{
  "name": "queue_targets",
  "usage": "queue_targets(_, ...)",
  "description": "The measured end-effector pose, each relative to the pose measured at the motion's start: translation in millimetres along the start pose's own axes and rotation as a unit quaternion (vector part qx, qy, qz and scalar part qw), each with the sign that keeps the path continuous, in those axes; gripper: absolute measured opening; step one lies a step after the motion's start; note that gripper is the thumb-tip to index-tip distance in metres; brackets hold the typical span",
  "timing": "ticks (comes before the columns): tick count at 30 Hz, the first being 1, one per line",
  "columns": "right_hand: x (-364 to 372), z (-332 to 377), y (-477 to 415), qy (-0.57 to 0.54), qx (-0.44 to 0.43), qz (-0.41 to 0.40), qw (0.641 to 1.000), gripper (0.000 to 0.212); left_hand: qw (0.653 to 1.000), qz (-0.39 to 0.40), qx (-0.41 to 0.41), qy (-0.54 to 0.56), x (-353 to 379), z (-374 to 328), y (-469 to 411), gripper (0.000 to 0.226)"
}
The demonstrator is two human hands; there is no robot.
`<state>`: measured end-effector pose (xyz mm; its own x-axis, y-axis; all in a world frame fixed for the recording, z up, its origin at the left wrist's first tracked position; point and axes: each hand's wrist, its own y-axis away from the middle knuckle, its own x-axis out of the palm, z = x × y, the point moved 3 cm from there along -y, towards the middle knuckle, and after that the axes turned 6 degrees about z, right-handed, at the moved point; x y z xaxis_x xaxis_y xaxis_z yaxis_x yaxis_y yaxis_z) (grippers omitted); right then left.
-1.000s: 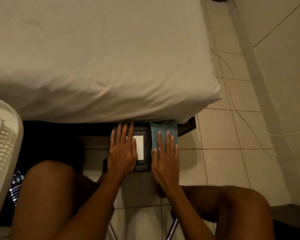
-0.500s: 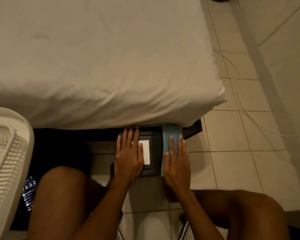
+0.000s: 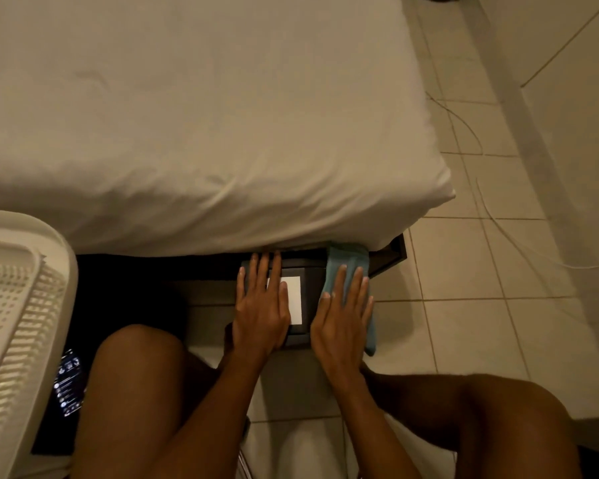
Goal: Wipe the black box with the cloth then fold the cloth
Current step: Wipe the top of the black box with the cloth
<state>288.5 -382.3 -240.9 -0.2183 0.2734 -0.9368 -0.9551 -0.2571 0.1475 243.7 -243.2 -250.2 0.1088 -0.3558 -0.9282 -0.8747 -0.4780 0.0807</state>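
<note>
The black box (image 3: pixel 311 288) with a white label (image 3: pixel 294 299) on top sits on the floor at the bed's edge, its far end hidden under the mattress. My left hand (image 3: pixel 260 305) lies flat on the box's left side, fingers spread. My right hand (image 3: pixel 341 312) presses flat on the light blue cloth (image 3: pixel 346 264), which is draped over the box's right side and hangs down past its near right corner.
A mattress (image 3: pixel 201 115) with a white sheet fills the upper view. A white plastic basket (image 3: pixel 18 305) stands at the left, a phone (image 3: pixel 69 382) beside my left knee. A white cable (image 3: pixel 519 243) runs over the tiled floor on the right.
My right hand with the cloth has slid toward the right edge of the box, and the cloth now hangs lower at its near corner. My left hand stays flat on the box.
</note>
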Motion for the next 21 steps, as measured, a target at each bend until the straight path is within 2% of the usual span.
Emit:
queue_targets(3, 6.8, 14.7, 26.7, 0.004, 0.006, 0.000, 1.000, 0.061, 1.000, -0.005, 0.003, -0.005, -0.4, 0.6, 0.3, 0.055)
queue_targets(8, 1.2, -1.5, -19.6, 0.012, 0.001, 0.008, 1.000, 0.060, 1.000, -0.005, 0.000, 0.005, 0.2, -0.2, -0.1, 0.055)
queue_targets(14, 9.9, 12.2, 30.0, 0.011, -0.015, 0.016, 1.000, 0.061, 1.000, 0.001, -0.001, 0.010, 0.1, 0.1, -0.1, 0.054)
queue_targets(18, 3.8, 6.2, -12.7, 0.013, -0.034, 0.030, 0.999, 0.061, 1.000, -0.002, -0.003, 0.018, 0.6, 0.0, -1.2, 0.054)
queue_targets(21, 3.8, 5.3, 9.2, 0.005, -0.031, 0.030, 0.999, 0.061, 1.000, -0.003, -0.001, 0.021, -0.9, -0.4, -0.4, 0.054)
